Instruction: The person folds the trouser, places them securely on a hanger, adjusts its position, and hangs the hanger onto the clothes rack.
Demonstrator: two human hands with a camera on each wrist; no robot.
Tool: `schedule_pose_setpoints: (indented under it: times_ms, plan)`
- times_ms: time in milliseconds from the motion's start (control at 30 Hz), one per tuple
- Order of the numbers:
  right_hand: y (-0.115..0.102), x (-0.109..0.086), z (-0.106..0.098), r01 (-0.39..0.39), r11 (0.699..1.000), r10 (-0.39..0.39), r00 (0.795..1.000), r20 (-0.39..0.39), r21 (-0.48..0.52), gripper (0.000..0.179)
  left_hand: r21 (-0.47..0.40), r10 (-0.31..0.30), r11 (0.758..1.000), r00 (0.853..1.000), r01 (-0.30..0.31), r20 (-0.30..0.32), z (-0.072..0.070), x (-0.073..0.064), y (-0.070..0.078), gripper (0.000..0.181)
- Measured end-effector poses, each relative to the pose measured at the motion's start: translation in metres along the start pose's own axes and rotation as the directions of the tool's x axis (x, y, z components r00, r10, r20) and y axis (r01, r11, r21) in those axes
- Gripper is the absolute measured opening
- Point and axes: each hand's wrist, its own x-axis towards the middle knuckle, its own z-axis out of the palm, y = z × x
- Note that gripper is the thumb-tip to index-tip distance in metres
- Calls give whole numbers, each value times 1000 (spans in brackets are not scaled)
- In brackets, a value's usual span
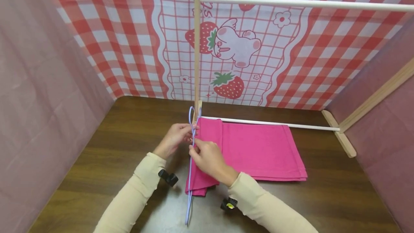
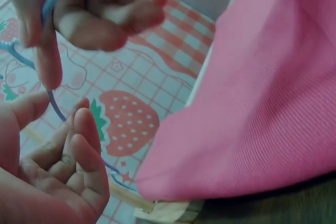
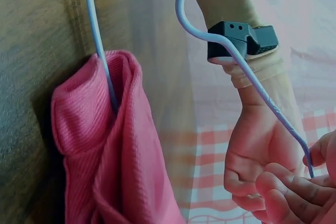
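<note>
A thin lavender-blue wire clothes hanger [image 3: 249,72] stands nearly edge-on to the head view, its hook end away from the person. My left hand [image 1: 174,137] pinches the wire just below the hook. Slightly nearer the person, my right hand [image 1: 209,157] holds the same hanger between thumb and fingers. Pink ribbed cloth [image 1: 258,150] lies folded flat to the right, and its left part is doubled over by the hanger. In the right wrist view, one stretch of wire runs into a fold of this cloth. The right forearm crosses over the cloth in the head view.
Behind the cloth stands a wooden rack with a white upper rod [image 1: 291,3], a white lower rod [image 1: 265,122] and a left post [image 1: 197,53]. Its right foot [image 1: 339,136] rests on the brown table [image 1: 106,146]. A strawberry-print curtain [image 1: 129,39] hangs at the back.
</note>
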Motion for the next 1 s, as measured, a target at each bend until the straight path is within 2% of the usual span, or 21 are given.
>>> schedule_pose_setpoints:
  times_ms: [167, 333, 533, 667, 800, 1000]
  plan:
    - [-3, 3, 3, 15, 1000, -15, 1000, 13, -15, 24, -73, -45, 996, 999, 47, 22, -1, -4, 5, 35]
    - [-5, 6, 4, -4, 1000, 4, 998, 62, -2, 16, -113, -76, 991, 997, 78, 29, -3, -6, 9, 36]
    - [0, 5, 5, -86, 993, 78, 992, 97, 83, 18, -130, -36, 991, 999, 38, 16, -3, -4, 10, 36]
    - [10, 4, 0, -184, 966, 161, 978, 130, 184, 24, -160, -48, 986, 999, 46, -6, -7, -2, 12, 32]
    - [24, 5, -10, -290, 928, 259, 953, 155, 232, 22, -270, -68, 961, 998, 68, 8, -15, 1, 12, 15]
    - [53, 8, -21, -392, 903, 375, 918, 126, 173, 20, -407, -49, 910, 996, 77, 78, -25, 6, 8, 30]
